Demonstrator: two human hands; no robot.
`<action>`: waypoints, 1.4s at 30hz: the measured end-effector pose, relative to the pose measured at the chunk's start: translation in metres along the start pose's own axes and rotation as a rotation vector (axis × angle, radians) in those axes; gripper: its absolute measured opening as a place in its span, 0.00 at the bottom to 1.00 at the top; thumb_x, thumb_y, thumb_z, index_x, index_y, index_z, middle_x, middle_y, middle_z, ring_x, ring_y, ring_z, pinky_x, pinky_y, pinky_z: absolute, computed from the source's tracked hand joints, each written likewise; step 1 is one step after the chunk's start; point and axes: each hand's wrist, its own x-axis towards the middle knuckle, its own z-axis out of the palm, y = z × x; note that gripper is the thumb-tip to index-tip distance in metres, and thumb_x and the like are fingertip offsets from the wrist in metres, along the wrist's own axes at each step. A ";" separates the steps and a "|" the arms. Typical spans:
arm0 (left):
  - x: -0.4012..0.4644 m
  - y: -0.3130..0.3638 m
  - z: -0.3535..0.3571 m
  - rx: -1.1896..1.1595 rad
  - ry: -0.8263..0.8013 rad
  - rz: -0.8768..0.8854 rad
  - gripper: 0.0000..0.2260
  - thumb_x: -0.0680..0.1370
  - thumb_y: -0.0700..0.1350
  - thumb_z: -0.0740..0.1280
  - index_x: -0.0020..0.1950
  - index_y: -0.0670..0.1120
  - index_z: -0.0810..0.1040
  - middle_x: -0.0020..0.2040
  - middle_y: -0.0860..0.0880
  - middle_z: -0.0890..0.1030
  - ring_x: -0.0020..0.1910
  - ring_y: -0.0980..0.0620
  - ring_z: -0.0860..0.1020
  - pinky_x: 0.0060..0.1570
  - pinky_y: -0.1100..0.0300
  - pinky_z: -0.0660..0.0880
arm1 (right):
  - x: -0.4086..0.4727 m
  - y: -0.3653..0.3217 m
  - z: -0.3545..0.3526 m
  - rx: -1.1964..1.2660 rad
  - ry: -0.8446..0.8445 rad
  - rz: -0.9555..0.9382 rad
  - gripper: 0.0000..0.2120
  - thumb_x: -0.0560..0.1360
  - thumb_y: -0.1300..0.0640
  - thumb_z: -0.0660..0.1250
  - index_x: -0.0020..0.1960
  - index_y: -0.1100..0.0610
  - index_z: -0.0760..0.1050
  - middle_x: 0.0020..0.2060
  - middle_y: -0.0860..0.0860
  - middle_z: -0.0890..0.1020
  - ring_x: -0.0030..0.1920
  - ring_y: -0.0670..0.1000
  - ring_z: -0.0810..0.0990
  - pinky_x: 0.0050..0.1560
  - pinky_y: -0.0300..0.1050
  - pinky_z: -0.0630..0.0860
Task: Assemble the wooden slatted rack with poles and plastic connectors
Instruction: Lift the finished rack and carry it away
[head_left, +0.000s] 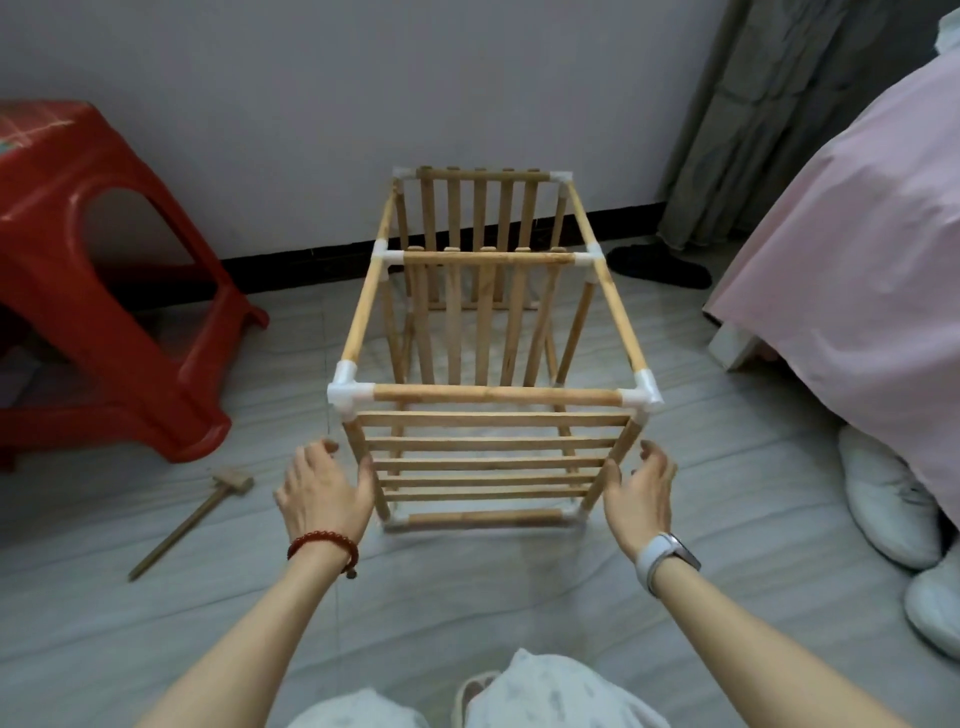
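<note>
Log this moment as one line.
rack: assembled, on floor | left hand: open beside it | right hand: open beside it | mallet: on floor

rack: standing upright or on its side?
On its side: the rack has two slatted shelves standing vertical, long poles running level along the floor.

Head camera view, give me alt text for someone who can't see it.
A wooden slatted rack with white plastic connectors stands on a tiled floor, with an open left hand and right hand at its near posts. A wooden mallet and a red stool are to the left.
</note>
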 end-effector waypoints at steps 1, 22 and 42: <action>0.001 -0.004 0.004 -0.035 -0.085 -0.050 0.25 0.76 0.50 0.66 0.68 0.41 0.64 0.63 0.40 0.71 0.62 0.40 0.70 0.59 0.44 0.67 | 0.004 0.002 0.003 0.048 -0.027 0.053 0.26 0.78 0.59 0.62 0.72 0.62 0.57 0.70 0.59 0.60 0.67 0.62 0.67 0.65 0.54 0.66; 0.021 0.104 -0.102 -0.455 0.034 0.152 0.42 0.73 0.52 0.70 0.76 0.52 0.43 0.73 0.42 0.56 0.70 0.42 0.62 0.65 0.47 0.64 | 0.019 -0.138 -0.083 0.225 0.231 -0.183 0.24 0.80 0.63 0.54 0.75 0.57 0.58 0.67 0.59 0.69 0.68 0.60 0.64 0.69 0.57 0.62; 0.115 0.207 -0.185 0.413 0.216 0.240 0.34 0.75 0.70 0.44 0.75 0.53 0.57 0.74 0.36 0.51 0.69 0.39 0.60 0.65 0.48 0.62 | 0.093 -0.275 -0.133 -0.509 0.289 -0.496 0.25 0.81 0.53 0.47 0.76 0.58 0.50 0.66 0.57 0.67 0.58 0.59 0.74 0.53 0.52 0.71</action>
